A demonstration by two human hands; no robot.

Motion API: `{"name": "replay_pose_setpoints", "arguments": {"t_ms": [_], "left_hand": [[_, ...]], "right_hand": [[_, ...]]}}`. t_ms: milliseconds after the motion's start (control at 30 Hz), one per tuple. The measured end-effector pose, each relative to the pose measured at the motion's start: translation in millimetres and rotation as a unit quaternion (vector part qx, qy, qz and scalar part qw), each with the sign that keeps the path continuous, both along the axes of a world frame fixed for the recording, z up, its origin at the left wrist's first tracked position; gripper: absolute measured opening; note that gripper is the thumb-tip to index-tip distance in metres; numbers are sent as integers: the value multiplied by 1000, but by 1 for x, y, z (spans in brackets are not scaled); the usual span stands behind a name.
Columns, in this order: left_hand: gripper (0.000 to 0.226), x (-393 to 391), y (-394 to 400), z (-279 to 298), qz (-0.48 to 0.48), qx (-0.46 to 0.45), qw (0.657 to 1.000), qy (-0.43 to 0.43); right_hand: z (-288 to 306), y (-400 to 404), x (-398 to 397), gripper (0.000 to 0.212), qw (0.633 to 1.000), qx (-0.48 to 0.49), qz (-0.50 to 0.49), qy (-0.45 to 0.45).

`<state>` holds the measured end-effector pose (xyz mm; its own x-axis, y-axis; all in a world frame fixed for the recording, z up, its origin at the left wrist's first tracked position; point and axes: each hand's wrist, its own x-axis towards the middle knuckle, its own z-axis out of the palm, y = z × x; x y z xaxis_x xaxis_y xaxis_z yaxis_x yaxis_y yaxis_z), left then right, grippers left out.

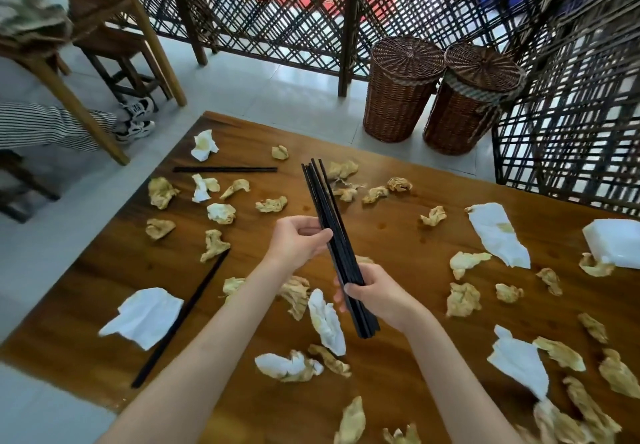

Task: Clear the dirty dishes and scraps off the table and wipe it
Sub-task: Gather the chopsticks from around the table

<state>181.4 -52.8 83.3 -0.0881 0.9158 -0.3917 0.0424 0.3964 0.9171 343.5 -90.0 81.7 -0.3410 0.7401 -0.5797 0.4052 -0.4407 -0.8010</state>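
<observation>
Two hands, left hand (298, 239) and right hand (375, 293), grip black chopstick bundle (334, 243) above wooden table (398, 236); crumpled napkins (498, 232) scattered across table.

The bundle of black chopsticks (332, 236) is partly covered by the right hand (375, 296) and by the fingers of the left hand (298, 239). The wooden surface (398, 236) runs off the right and bottom edges. A white napkin stack (614, 241) is cut by the right edge. Crumpled napkins (575, 419) at the lower right are blurred. A seated person's striped trouser leg (45, 125) is cut off at the left.
</observation>
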Motion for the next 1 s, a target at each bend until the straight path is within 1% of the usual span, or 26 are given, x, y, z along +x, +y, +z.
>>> {"name": "replay_pose_setpoints", "arguments": {"t_ms": [133,167,200,233,267,333,367,433,500,600,700,833,867,933,1000], "left_hand": [[11,-65,14,-16,-32,-6,999,34],[11,-86,17,-24,-45,-13,997,57],[12,-108,19,-33,-60,-19,993,99],[11,-131,20,-43,-77,-23,984,159],[11,-153,19,-53,-95,-24,966,238],[12,-189,16,-74,-137,-25,910,391],[14,-201,14,-83,-154,-26,886,436],[21,-215,11,-96,-183,-36,857,480],[33,-217,10,-104,-208,-52,840,499],[40,-210,6,-111,-229,-73,834,497],[35,-201,5,-115,-242,-85,835,487],[14,-193,7,-118,-238,-107,833,487],[12,-192,7,-118,-240,-109,831,491],[14,-190,7,-119,-244,-110,829,492],[22,-190,6,-120,-242,-116,829,491]], "right_hand": [[-6,1,-55,15,999,14,-32,-3],[-8,0,-70,14,999,17,-43,-9],[-10,-1,-86,14,998,18,-57,-17],[-12,-2,-102,14,997,18,-71,-24],[-15,-3,-117,15,996,18,-86,-28],[-22,-7,-144,15,992,11,-123,-27],[-25,-10,-154,15,990,8,-141,-29],[-33,-19,-171,14,984,5,-171,-42],[-40,-30,-181,13,979,-1,-193,-61],[-44,-49,-190,15,972,-20,-228,-57],[-42,-61,-191,17,963,-31,-263,-52],[-34,-74,-188,16,955,-29,-292,-53],[-33,-76,-187,16,953,-27,-296,-55],[-30,-80,-186,16,950,-26,-305,-60],[-28,-84,-187,16,949,-27,-306,-63]]}}
